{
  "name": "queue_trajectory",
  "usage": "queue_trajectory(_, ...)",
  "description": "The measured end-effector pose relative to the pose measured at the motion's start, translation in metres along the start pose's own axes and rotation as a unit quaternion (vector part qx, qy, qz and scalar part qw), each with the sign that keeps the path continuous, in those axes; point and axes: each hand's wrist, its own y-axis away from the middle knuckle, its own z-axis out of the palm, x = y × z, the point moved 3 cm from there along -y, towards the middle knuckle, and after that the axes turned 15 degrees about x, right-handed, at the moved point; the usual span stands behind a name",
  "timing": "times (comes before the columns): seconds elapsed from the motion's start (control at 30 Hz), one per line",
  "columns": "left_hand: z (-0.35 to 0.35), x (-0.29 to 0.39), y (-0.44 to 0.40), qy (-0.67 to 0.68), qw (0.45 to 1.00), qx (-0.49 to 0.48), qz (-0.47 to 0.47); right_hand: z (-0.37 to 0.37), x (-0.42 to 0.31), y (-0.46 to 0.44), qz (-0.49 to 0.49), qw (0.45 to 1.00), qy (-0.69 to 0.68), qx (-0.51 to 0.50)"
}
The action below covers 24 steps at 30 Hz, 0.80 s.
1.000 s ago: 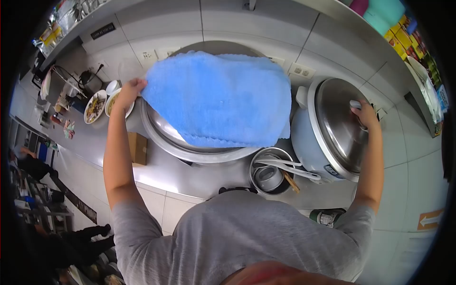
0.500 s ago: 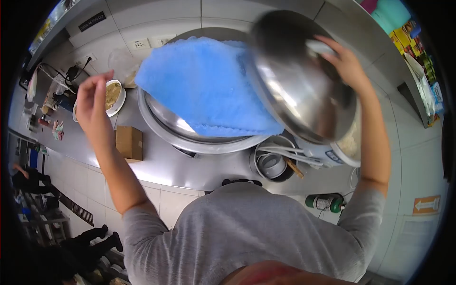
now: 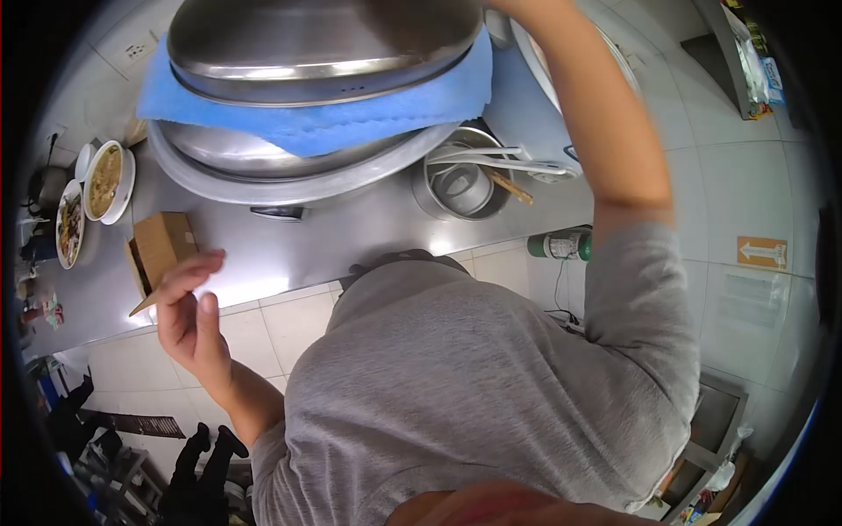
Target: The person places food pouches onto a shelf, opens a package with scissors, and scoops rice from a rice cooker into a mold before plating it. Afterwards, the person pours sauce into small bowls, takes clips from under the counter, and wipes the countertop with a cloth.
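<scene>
A large shiny metal lid (image 3: 324, 53) lies over the blue cloth (image 3: 219, 105), its handle out of view above. Beneath the cloth is a wide metal pot or basin (image 3: 307, 186) with a domed metal surface inside its rim. My right hand (image 3: 524, 7) is at the top edge beside the lid, its fingers cut off by the frame. My left hand (image 3: 195, 320) hangs over the counter's front edge, near a small cardboard box (image 3: 165, 245); its fingers are loosely bent and apart, with nothing in them.
On the steel counter (image 3: 351, 219), a small pot (image 3: 421, 188) with utensils stands right of the basin. Food bowls, one a white bowl (image 3: 130, 188), sit at left. A green cylinder (image 3: 561, 244) is below the counter. Another person's legs (image 3: 210, 460) show at lower left.
The lid has gone from tilted at the right to over the blue cloth. My right hand has moved up out of most of the view. My left hand has lowered toward me.
</scene>
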Motion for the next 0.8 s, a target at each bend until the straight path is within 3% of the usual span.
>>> queue_trajectory(0.07,0.013,-0.005,0.009,0.028,0.991,-0.098,-0.083,-0.051,-0.028,0.060,0.169,0.969,0.005,-0.179)
queue_trajectory(0.13,0.042,-0.006,0.013,0.032,0.969,-0.201,-0.141,-0.073,-0.028,0.136,0.325,0.881,0.009,-0.345)
queue_trajectory(0.2,0.089,-0.018,0.019,0.013,0.941,-0.308,-0.138,-0.061,-0.002,0.222,0.253,0.888,0.026,-0.384)
queue_trajectory(0.27,0.149,-0.035,0.035,-0.022,0.915,-0.358,-0.184,-0.036,0.026,0.284,0.220,0.925,0.070,-0.302)
queue_trajectory(0.33,0.214,-0.058,0.059,-0.110,0.905,-0.404,-0.075,-0.005,0.049,0.325,0.184,0.902,0.171,-0.351)
queue_trajectory(0.4,0.275,-0.070,0.089,-0.232,0.893,-0.386,0.018,0.002,0.054,0.329,0.143,0.902,0.183,-0.364)
queue_trajectory(0.47,0.314,-0.094,0.121,-0.316,0.873,-0.369,0.052,-0.002,0.059,0.324,0.115,0.912,0.164,-0.358)
queue_trajectory(0.57,0.335,-0.112,0.120,-0.370,0.869,-0.327,0.041,-0.019,0.064,0.305,0.079,0.933,0.166,-0.309)
queue_trajectory(0.6,0.334,-0.116,0.116,-0.375,0.873,-0.312,0.026,-0.027,0.066,0.300,0.067,0.953,0.155,-0.253)
queue_trajectory(0.7,0.323,-0.109,0.097,-0.433,0.869,-0.238,-0.008,-0.063,0.067,0.286,0.120,0.950,0.140,-0.254)
queue_trajectory(0.8,0.317,-0.122,0.112,-0.428,0.857,-0.237,0.161,-0.079,0.070,0.298,0.173,0.958,0.080,-0.214)
